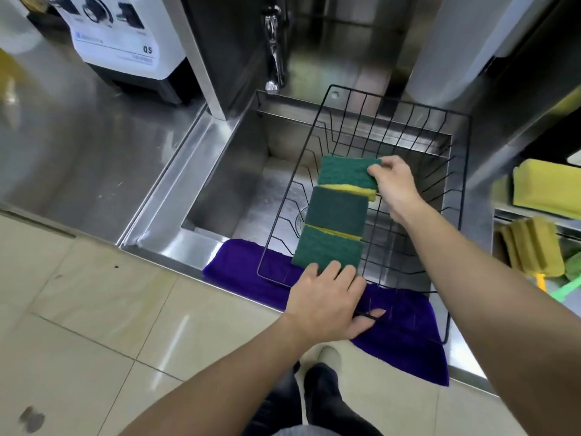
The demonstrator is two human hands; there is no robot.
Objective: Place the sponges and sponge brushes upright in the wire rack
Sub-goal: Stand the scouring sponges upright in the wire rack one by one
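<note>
A black wire rack (465, 196) sits over the steel sink. Three green-and-yellow sponges stand in a row along its left side. My right hand (394, 184) pinches the right end of the farthest sponge (345, 173). The middle sponge (338, 210) leans against it. My left hand (327, 302) rests on the rack's near rim, thumb hooked under the wire, fingertips touching the nearest sponge (327, 250). Yellow sponge brushes (531, 247) lie in a tray at the right edge.
A purple cloth (245, 269) lies under the rack's near edge on the sink (220, 196) rim. A faucet (273, 55) stands behind. More yellow sponges (547, 187) sit on the right counter. A white box (122, 36) stands on the left counter.
</note>
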